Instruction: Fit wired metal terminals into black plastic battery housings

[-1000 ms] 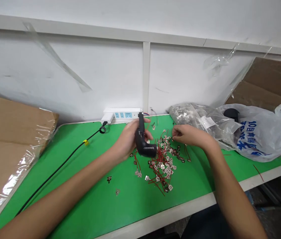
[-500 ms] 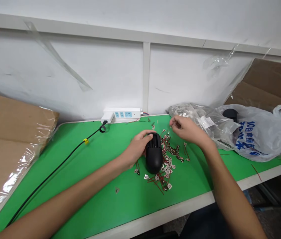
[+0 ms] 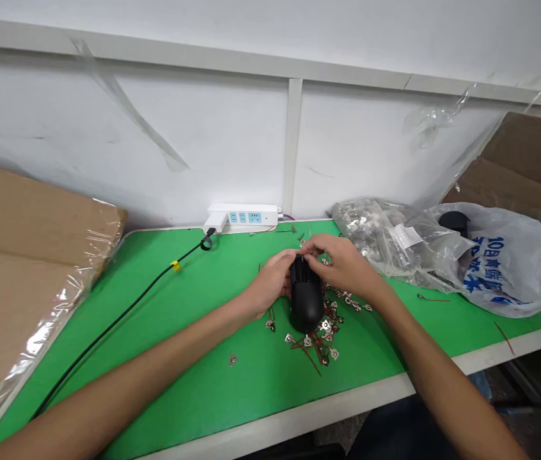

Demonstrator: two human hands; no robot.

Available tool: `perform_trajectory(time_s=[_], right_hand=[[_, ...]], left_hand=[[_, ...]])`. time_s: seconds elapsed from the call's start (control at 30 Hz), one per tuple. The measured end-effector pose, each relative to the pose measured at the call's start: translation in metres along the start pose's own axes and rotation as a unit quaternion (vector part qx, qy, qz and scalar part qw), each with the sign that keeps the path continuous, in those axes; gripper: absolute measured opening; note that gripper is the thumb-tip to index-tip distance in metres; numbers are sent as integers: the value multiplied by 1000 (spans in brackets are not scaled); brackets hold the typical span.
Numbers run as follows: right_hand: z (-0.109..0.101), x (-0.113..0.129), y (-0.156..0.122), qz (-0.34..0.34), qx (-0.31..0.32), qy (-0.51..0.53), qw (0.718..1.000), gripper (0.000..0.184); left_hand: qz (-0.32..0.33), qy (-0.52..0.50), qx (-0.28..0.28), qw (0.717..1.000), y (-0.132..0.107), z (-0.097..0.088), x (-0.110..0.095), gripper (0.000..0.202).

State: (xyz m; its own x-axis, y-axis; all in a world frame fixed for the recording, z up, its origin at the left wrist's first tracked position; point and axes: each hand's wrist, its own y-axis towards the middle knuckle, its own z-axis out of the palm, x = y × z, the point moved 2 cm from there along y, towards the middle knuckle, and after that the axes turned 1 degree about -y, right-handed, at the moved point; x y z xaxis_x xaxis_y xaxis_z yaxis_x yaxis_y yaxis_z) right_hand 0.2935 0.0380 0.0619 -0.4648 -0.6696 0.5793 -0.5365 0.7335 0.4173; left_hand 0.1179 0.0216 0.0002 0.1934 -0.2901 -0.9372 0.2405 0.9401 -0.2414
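A black rounded plastic housing (image 3: 307, 305) with long slots in its upper half stands over the middle of the green table. My left hand (image 3: 273, 281) grips it along its left side, thumb near the top end. At that top end, the fingers of my right hand (image 3: 337, 260) are pinched together against the slots. A tiny piece may be between them, but it is too small to make out. Small metal contact plates (image 3: 327, 326), some with red wires (image 3: 317, 363), lie loosely around and under the housing.
Along the wall sits a white power strip (image 3: 254, 216) with a black cable (image 3: 131, 303) plugged in. A clear bag of metal parts (image 3: 371, 233) and a white plastic bag (image 3: 515, 268) lie at right. Cardboard (image 3: 35, 268) leans at left.
My right hand has moved left, from above the scattered metal pieces to the top end of the black housing. My left hand keeps its hold. The whole view has shifted slightly.
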Motion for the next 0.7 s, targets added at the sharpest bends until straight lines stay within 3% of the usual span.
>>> perform_trajectory(time_s=[0.2, 0.43, 0.7], right_hand=[[11, -7, -1, -71, -21, -109, 991, 11], [12, -4, -2, -57, -25, -157, 986, 6], [5, -5, -1, -10, -43, -46, 998, 11]], left_hand=[[-1, -9, 14, 1000, 0, 1, 0, 44], [12, -14, 16, 1000, 0, 2, 0, 45], [35, 5, -7, 999, -4, 5, -3, 46]])
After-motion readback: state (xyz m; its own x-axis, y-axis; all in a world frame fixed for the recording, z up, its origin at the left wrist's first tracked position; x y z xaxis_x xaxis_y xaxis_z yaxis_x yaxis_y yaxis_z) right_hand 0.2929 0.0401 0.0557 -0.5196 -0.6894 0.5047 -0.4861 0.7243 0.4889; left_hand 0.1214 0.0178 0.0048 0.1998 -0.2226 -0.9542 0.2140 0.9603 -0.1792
